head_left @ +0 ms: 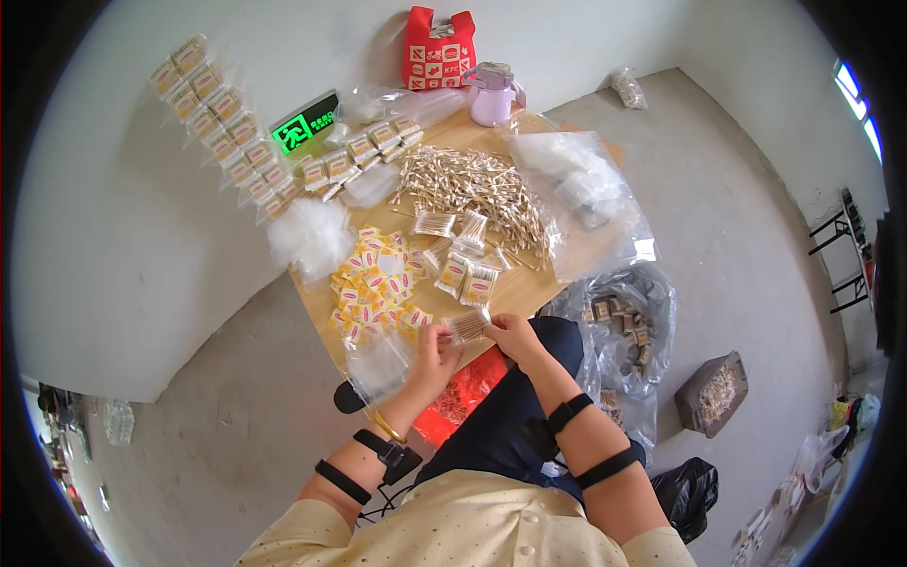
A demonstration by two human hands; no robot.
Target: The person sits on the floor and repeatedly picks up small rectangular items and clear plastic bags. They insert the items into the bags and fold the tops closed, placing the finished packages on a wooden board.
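Pinched between the left hand (436, 352) and the right hand (513, 337) is a clear packet of cotton swabs (469, 327), held by its sides at the table's (518, 288) near edge. Many packs (227, 137) stand stacked — much seems done — yet the heap of loose swabs (472, 184) (with yellow cards (364, 288) beside it) suggests plenty remains. Farther out, a clear plastic bag (663, 300) holds small brownish bundles, and a grey bin (692, 414) more swabs.

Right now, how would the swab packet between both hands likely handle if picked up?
The swab packet likely feels light, since it seems to hold only thin sticks. Its clear film looks thin and shiny, so its edges may be floppy and slippery. The sticks lined up inside probably keep its middle fairly stiff.
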